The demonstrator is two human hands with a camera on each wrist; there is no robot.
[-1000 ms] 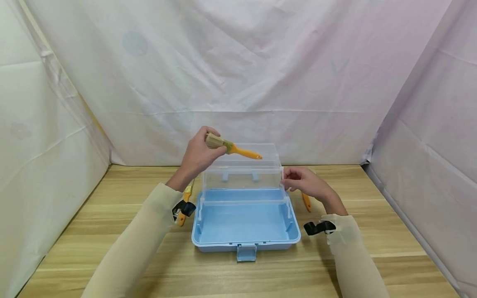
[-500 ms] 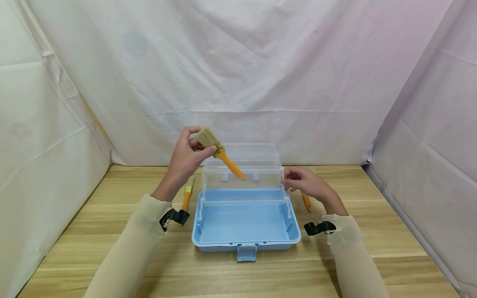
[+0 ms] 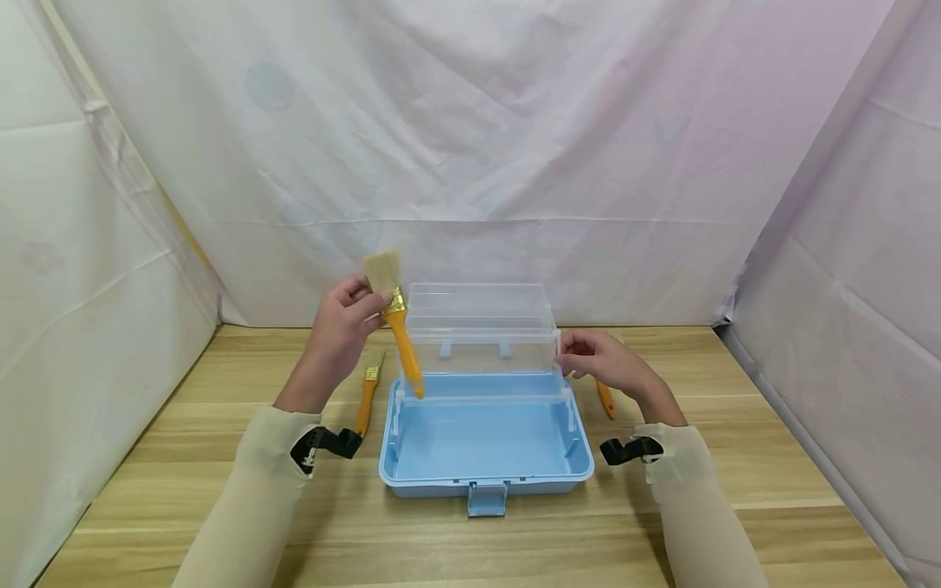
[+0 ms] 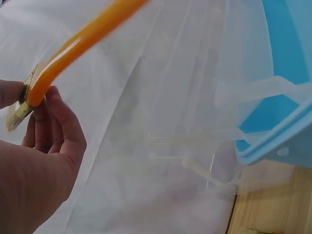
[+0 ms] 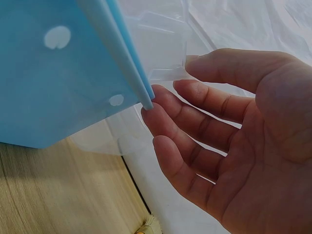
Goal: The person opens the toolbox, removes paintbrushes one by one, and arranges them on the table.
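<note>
I see the wooden table (image 3: 220, 490) enclosed by white cloth (image 3: 470, 122) hung at the back and both sides. At its middle sits the blue toolbox (image 3: 485, 445), open, its clear lid (image 3: 478, 331) standing upright at the far edge and its latch facing me.

My left hand (image 3: 341, 331) is raised just left of the lid and pinches a paintbrush (image 3: 397, 327) at the metal ferrule between thumb and fingers. The bristles point up and the orange handle hangs down, its tip right at the box's far left corner, over the rim. From the left wrist view the handle crosses in front of the clear lid.

My right hand (image 3: 599, 359) sits at the lid's right end, fingers relaxed and only gently bent, fingertips (image 5: 165, 105) touching the box edge and clear plastic; it grips nothing.

A second brush (image 3: 365, 400) lies on the table left of the box, beside my left forearm. A third brush (image 3: 604, 398) lies right of the box, mostly hidden under my right hand.
</note>
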